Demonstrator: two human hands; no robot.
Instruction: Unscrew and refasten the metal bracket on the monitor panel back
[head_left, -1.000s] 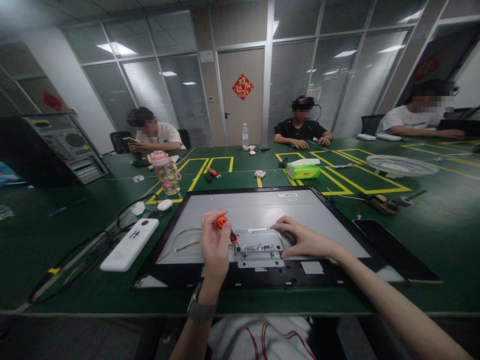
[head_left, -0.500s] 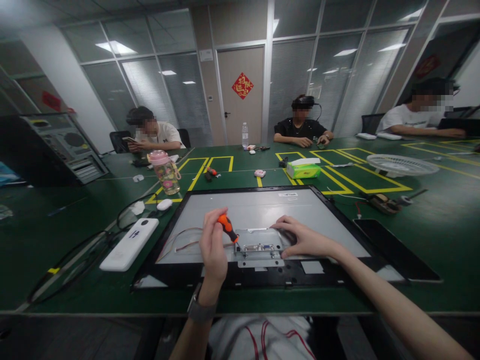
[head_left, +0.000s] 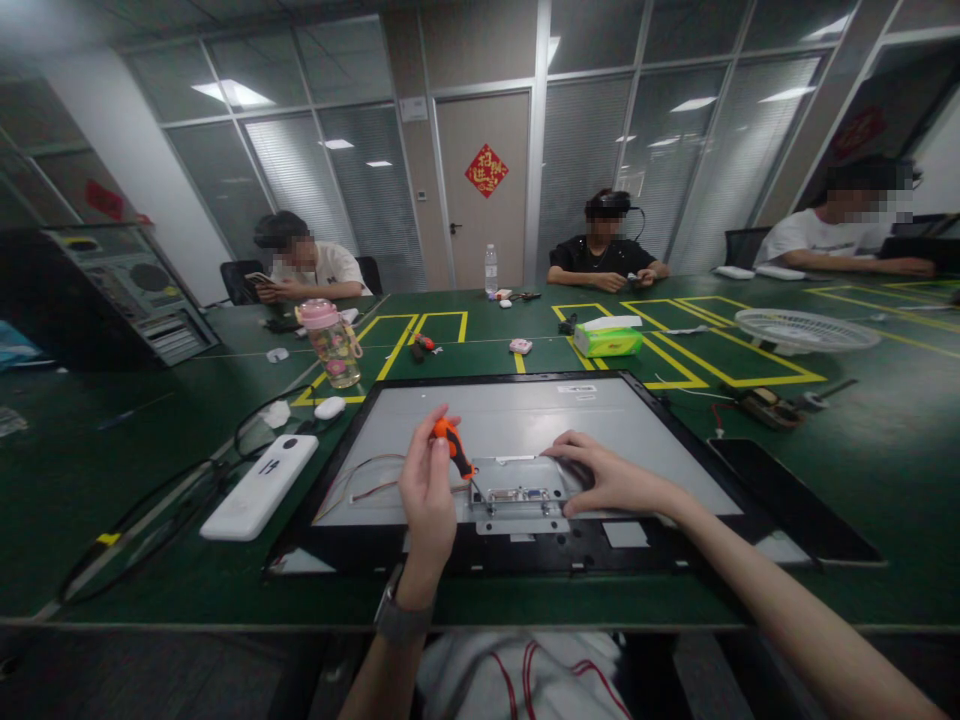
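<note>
A flat display panel (head_left: 645, 430) with a black frame lies face down before me, its grey metal back upward. Near its front edge sits a metal bracket (head_left: 517, 478) with video ports along it. My left hand (head_left: 427, 480) is closed around the handle of an orange and black screwdriver (head_left: 454, 447), tilted so that its tip points down at the bracket's left end. Whether the tip sits in a screw is too small to tell. My right hand (head_left: 600, 475) grips the bracket's right side between thumb and fingers. Thin wires (head_left: 375, 488) run out to the left.
A white power bank (head_left: 261, 487) and black cables lie left, below a pink-lidded bottle (head_left: 330, 345). A dark narrow panel (head_left: 787, 500) lies right. Beyond are a green tissue pack (head_left: 609, 338), a white round grille (head_left: 806, 330), a computer case (head_left: 142, 290) and several seated people.
The screwdriver handle has tipped a little more upright and turned in my left hand, whose fingers have shifted. My right hand stays where it was on the bracket.
</note>
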